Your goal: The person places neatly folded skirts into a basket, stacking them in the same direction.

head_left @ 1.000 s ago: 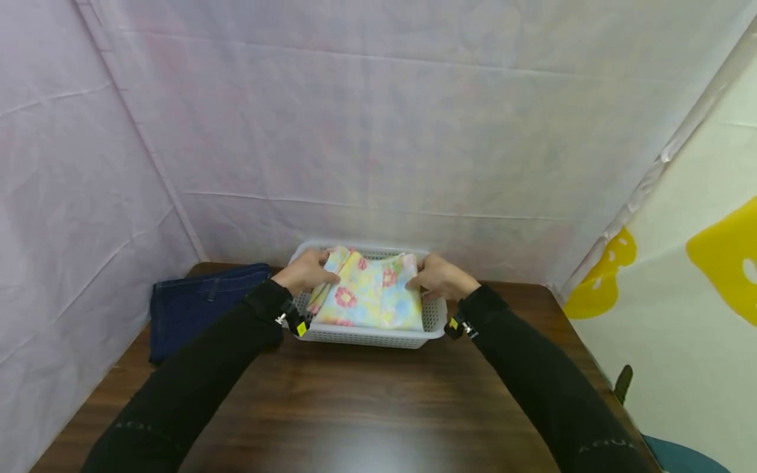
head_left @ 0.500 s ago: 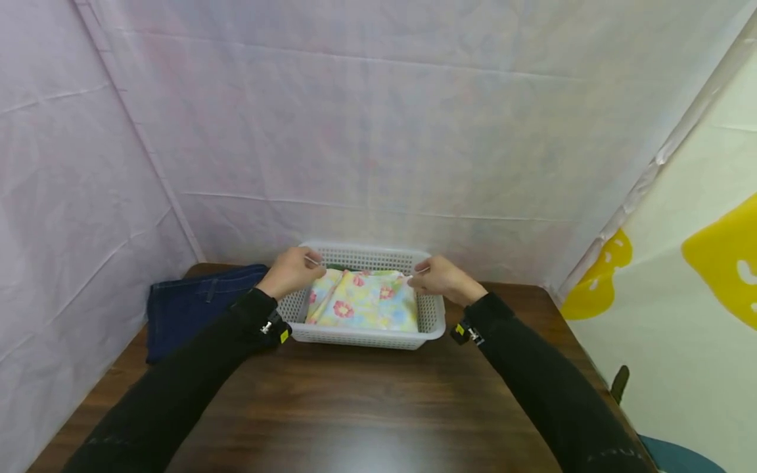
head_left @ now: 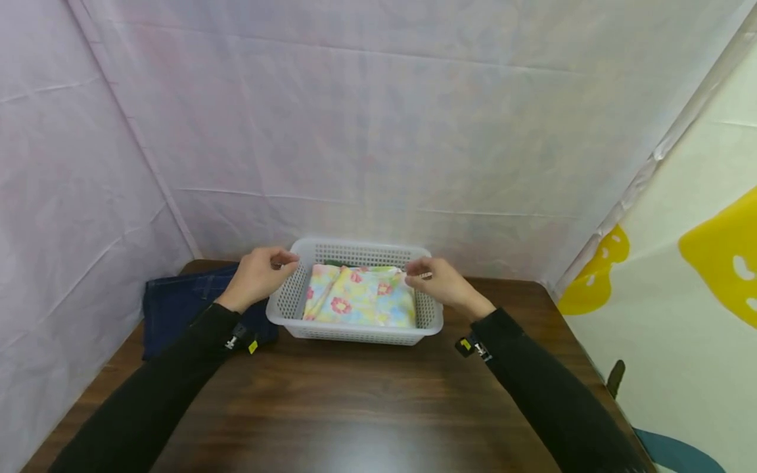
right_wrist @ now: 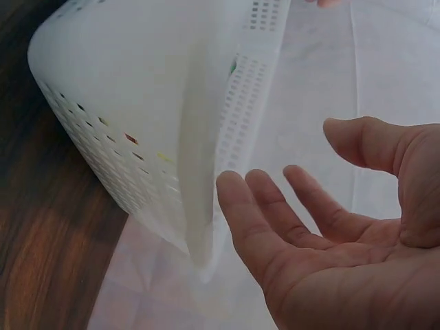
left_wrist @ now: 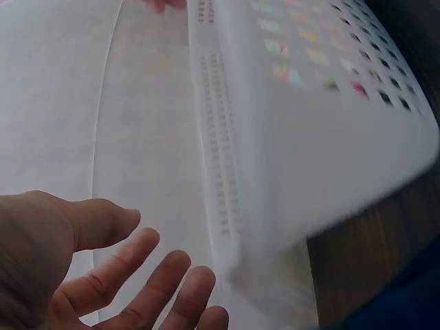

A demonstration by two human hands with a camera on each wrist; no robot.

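A folded floral cloth (head_left: 361, 297), pale yellow with pink flowers, lies flat inside a white perforated plastic basket (head_left: 355, 333). My left hand (head_left: 258, 274) hovers at the basket's left end, fingers loosely bent and holding nothing. In the left wrist view, the thumb and fingers of that hand (left_wrist: 117, 275) are spread apart beside the basket wall (left_wrist: 295, 165). My right hand (head_left: 440, 284) is over the basket's right end, nothing in it. The right wrist view shows this hand (right_wrist: 330, 227) with parted fingers near the basket's rim (right_wrist: 199, 172).
Folded dark blue jeans (head_left: 177, 312) lie left of the basket, partly behind the left forearm. The brown wooden table (head_left: 355, 401) meets a white fabric wall (head_left: 367, 131) at the back. A side panel with yellow shapes (head_left: 597, 276) stands at the right.
Both hands have let go of the floral cloth, which has settled lower in the basket. The left hand has moved outward to the left; the right hand has shifted slightly.
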